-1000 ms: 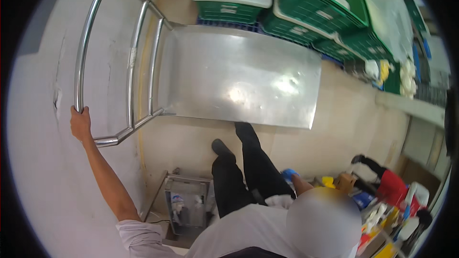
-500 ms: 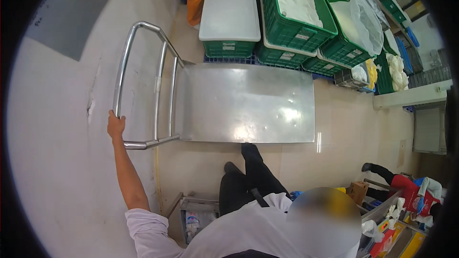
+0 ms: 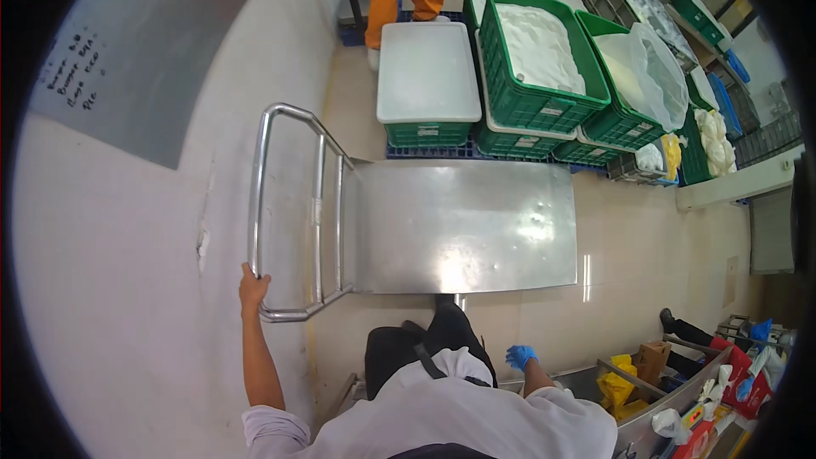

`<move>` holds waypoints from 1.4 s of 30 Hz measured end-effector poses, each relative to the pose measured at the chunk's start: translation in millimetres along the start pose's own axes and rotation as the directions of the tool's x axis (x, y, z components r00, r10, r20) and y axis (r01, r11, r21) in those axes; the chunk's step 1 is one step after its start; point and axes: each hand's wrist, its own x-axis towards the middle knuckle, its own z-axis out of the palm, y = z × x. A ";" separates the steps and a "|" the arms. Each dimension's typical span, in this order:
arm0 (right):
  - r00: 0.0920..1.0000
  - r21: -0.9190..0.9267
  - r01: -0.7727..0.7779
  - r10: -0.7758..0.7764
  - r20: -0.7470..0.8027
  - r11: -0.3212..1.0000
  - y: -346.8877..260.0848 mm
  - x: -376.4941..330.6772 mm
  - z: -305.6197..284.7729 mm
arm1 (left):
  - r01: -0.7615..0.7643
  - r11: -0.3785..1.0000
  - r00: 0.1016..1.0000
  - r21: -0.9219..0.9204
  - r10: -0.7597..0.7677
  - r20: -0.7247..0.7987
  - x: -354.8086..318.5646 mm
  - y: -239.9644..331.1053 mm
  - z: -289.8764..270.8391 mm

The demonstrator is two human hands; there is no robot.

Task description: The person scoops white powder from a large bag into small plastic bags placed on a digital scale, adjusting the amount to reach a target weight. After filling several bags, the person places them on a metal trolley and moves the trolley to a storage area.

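Note:
My bare left hand [image 3: 254, 287] is closed around the near corner of a bent steel tube handle [image 3: 258, 195]. That handle rises from the left end of a flat platform trolley [image 3: 459, 225] with a shiny, slightly dented metal deck. My right hand [image 3: 521, 358], in a blue glove, hangs at my right side below the deck with its fingers loosely apart and nothing in them. My feet are at the deck's near edge, partly hidden under it.
Beyond the trolley stand green crates [image 3: 544, 102], some filled with white material, one under a white lid [image 3: 427, 72]. A wall [image 3: 170, 263] runs along the left. A person in orange trousers [image 3: 408, 8] stands behind. Lower right are a steel table [image 3: 654, 412] and another person.
Trolley and crates sit lower and farther right in view. My left hand keeps its grip. My gloved right hand now shows fully, and the blurred round shape beside it is gone.

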 end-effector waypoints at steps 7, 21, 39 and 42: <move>0.836 0.171 0.549 -0.538 -0.107 0.818 -153.3 -29.5 151.4 | -0.006 0.879 0.860 -0.477 0.248 0.445 61.2 17.7 -33.4; 0.846 -0.105 0.532 -0.533 0.020 0.840 -74.2 -183.5 458.7 | 0.113 0.442 0.852 -0.890 0.417 0.315 132.6 52.8 -10.5; 0.420 -0.456 0.735 -0.865 -0.275 0.502 -323.7 -263.3 647.2 | -0.419 0.526 -0.133 -0.740 0.771 0.623 16.0 -20.8 75.2; 0.627 -0.526 0.559 -0.742 -0.238 0.641 -328.7 -267.5 622.2 | -0.355 0.633 -0.492 -0.688 0.499 0.713 51.0 14.0 80.8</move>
